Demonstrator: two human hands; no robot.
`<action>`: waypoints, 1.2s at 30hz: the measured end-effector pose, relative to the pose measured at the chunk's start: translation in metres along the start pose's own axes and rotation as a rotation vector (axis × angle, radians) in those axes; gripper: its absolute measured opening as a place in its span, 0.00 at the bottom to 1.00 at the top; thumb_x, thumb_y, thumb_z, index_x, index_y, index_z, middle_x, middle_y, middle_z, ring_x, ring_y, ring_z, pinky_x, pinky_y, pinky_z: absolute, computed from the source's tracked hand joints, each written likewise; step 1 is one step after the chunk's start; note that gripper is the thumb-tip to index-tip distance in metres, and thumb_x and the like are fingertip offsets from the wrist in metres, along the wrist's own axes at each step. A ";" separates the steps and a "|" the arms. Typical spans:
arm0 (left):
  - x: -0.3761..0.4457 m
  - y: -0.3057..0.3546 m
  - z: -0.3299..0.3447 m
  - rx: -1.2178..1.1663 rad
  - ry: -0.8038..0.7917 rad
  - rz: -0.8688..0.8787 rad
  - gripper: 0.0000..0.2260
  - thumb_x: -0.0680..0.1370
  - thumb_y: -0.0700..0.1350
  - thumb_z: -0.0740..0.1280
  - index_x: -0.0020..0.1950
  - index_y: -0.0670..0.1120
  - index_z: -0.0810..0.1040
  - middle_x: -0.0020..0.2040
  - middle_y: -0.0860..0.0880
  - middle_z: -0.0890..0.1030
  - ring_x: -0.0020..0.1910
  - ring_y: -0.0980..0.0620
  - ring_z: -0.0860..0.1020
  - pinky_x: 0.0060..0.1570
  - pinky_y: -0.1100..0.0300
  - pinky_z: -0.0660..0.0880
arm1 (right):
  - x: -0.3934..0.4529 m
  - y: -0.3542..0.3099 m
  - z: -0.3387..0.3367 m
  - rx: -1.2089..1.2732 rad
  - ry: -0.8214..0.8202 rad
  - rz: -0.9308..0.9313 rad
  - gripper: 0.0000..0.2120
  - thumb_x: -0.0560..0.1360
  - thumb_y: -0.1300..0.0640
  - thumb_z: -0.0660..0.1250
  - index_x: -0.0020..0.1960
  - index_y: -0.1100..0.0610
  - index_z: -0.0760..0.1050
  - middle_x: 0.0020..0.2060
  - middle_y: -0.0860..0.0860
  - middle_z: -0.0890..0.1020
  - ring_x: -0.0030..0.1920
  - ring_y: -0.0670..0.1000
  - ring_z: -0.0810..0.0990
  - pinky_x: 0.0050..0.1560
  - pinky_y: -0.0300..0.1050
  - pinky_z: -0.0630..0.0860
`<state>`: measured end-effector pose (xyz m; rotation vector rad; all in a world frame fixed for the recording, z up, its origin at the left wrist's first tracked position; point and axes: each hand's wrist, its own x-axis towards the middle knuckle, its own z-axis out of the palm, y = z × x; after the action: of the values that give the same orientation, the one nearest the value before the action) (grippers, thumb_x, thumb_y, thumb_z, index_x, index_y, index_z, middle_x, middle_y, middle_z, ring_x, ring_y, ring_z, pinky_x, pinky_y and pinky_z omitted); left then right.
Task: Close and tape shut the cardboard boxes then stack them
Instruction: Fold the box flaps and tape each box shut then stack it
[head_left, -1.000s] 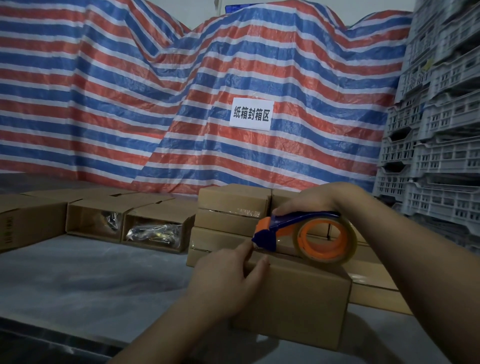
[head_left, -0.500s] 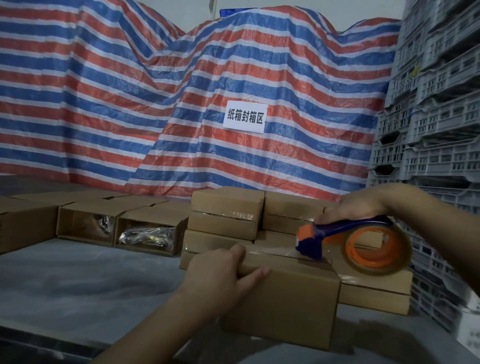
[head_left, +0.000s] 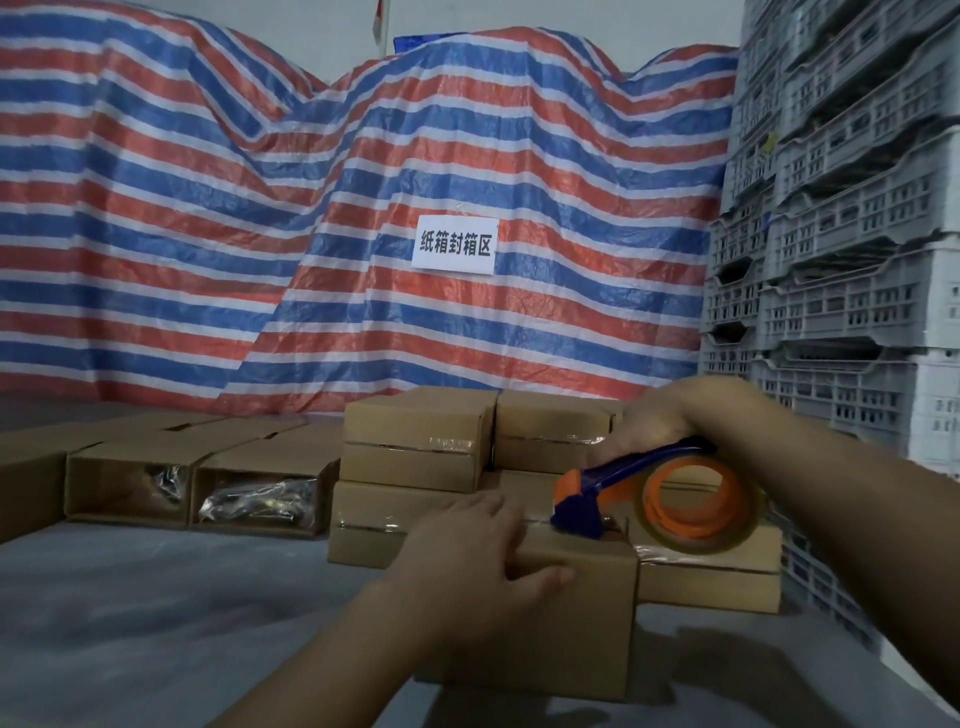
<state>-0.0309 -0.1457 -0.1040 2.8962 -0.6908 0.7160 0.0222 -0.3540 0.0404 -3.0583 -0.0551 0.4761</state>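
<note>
A closed cardboard box (head_left: 576, 618) stands on the grey table in front of me. My left hand (head_left: 467, 561) holds its near left top edge, fingers on top and thumb on the front face. My right hand (head_left: 660, 421) grips the blue handle of an orange and blue tape dispenser (head_left: 654, 499), whose blade end rests on the box's top near the right edge. Behind the box is a stack of taped boxes (head_left: 415, 441), two layers high.
Open boxes (head_left: 254, 493) holding bagged metal parts line the table at the left. Grey plastic crates (head_left: 841, 260) are stacked high on the right. A striped tarpaulin (head_left: 311, 234) with a white sign hangs behind. The grey table surface (head_left: 156, 597) lies to my left.
My right hand has drawn the dispenser rightward along the box top, from the left part to the right edge, then tilted its blade down. My left hand stayed on the box.
</note>
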 end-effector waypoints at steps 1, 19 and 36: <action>0.000 0.001 0.004 0.029 0.007 0.017 0.34 0.75 0.73 0.51 0.75 0.54 0.63 0.76 0.50 0.65 0.73 0.50 0.65 0.70 0.52 0.63 | -0.001 0.003 0.001 0.008 -0.007 -0.013 0.17 0.81 0.37 0.59 0.47 0.49 0.76 0.26 0.45 0.82 0.29 0.43 0.81 0.26 0.32 0.74; 0.003 0.004 -0.003 -0.025 -0.031 -0.019 0.28 0.74 0.75 0.52 0.59 0.56 0.72 0.51 0.56 0.76 0.46 0.58 0.73 0.46 0.61 0.72 | -0.003 0.089 0.031 0.038 0.231 0.046 0.35 0.63 0.18 0.59 0.41 0.49 0.82 0.34 0.43 0.84 0.39 0.44 0.83 0.42 0.41 0.74; 0.033 0.051 0.009 -0.044 -0.169 0.130 0.32 0.78 0.68 0.55 0.79 0.59 0.52 0.79 0.52 0.58 0.76 0.49 0.61 0.72 0.46 0.58 | -0.002 0.119 0.056 0.263 0.203 -0.097 0.41 0.65 0.21 0.57 0.54 0.55 0.82 0.45 0.51 0.87 0.46 0.50 0.86 0.59 0.49 0.79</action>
<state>-0.0238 -0.2065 -0.0980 2.9165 -0.9080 0.4646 0.0065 -0.4703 -0.0180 -2.8110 -0.1225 0.1509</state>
